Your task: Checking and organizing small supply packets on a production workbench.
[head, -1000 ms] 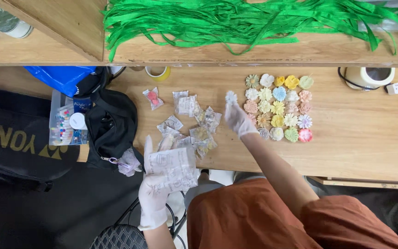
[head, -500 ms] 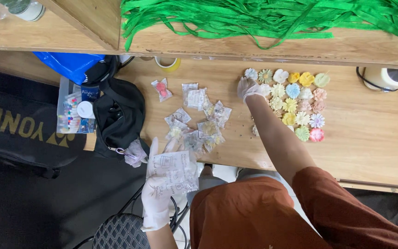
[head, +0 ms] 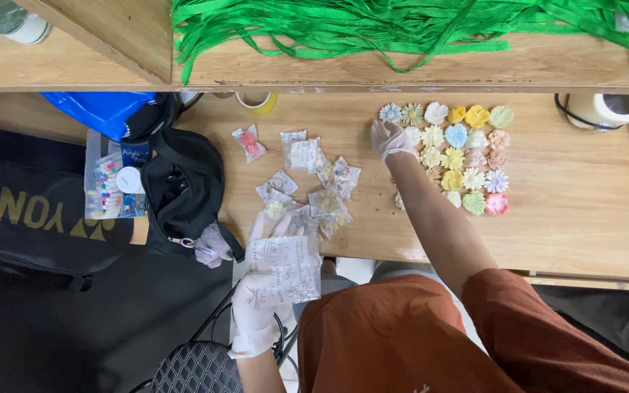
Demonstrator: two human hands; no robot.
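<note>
On the wooden desk (head: 584, 211) we find a scatter of small clear packets (head: 307, 182) near the front edge, left of centre, with one packet holding something red (head: 247, 142) lying apart to their left. A grid of pastel flower shapes (head: 467, 156) occupies the centre-right area. A black pouch (head: 183, 189) and a clear box of coloured tubes (head: 114, 182) sit at the left edge; a tape roll (head: 258, 102) and a white round container (head: 606, 109) lie along the back edge. Green ribbon strips (head: 402, 25) cover the shelf (head: 74, 62) above.

Our gloved left hand (head: 260, 298) is off the front edge, fingers closed on a clear printed bag (head: 285, 266). Our gloved right hand (head: 391, 138) rests at the top-left corner of the flower grid, fingers curled; we cannot tell whether it grips a flower.
</note>
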